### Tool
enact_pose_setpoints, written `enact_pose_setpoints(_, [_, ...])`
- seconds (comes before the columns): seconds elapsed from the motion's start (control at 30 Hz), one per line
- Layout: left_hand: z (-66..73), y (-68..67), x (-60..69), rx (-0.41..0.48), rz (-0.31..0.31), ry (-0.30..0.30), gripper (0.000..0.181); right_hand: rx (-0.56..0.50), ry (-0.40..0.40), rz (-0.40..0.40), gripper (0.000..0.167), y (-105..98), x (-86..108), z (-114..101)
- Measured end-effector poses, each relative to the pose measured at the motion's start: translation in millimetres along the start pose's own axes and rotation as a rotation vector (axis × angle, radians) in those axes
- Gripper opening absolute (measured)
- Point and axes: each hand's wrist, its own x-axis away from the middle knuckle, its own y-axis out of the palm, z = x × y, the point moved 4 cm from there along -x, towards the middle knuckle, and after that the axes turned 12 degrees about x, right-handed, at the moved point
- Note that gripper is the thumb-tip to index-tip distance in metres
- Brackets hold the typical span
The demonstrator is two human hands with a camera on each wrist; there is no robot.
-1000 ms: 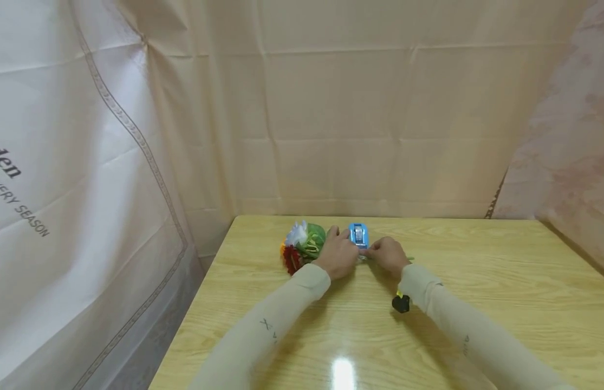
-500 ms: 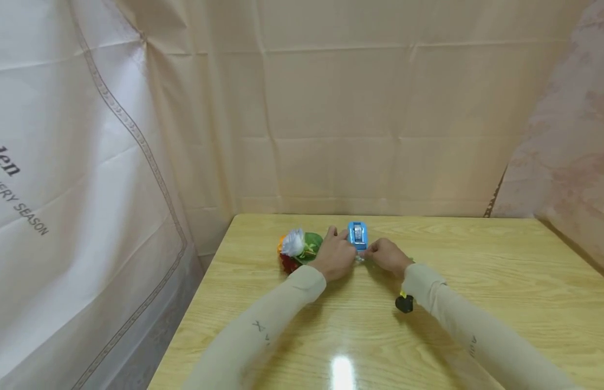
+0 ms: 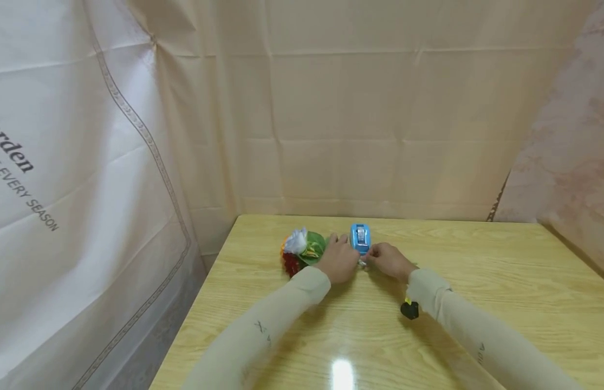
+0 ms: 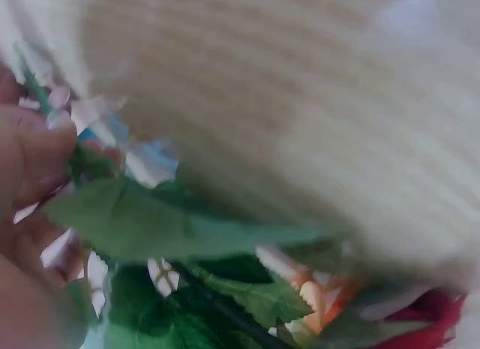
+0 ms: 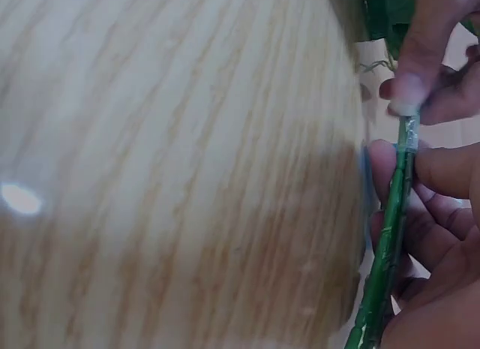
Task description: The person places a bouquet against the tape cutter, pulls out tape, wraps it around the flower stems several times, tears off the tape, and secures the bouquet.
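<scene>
In the head view, an artificial flower bouquet with a white flower (image 3: 296, 241), red and orange blooms and green leaves lies left of my left hand (image 3: 339, 261). That hand pinches the bundled green stems (image 5: 386, 248) just below the leaves, as the right wrist view shows. My right hand (image 3: 390, 261) pinches the same stems a little farther down, thumb on one side and fingers on the other. Between the two grips, a band of clear tape (image 5: 411, 131) wraps the stems. A blue tape dispenser (image 3: 361, 238) stands just beyond the fingertips.
All this is on a wood-grain table (image 3: 477, 271) with cloth sheets (image 3: 331, 130) hanging behind and at both sides. A small black thing (image 3: 409, 310) with a yellow part shows below the right wrist.
The flower heads have turned slightly, with less of the red bloom showing than a second ago. Both hands stay close together at the stems, and the head view has shifted a little.
</scene>
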Motion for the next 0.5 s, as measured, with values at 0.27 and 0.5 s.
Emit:
enact_pose_setpoints(0.27, [-4.6, -3.1, -4.2, 0.179, -0.108, -0.078, 0.024, -0.064, -0.022, -0.016, 0.02, 2.7, 5.6, -0.4])
enact_pose_setpoints(0.5, [-3.4, -7.3, -4.3, 0.179, -0.039, -0.05, 0.022, -0.076, -0.007, -0.035, 0.021, 2.7, 9.3, -1.8])
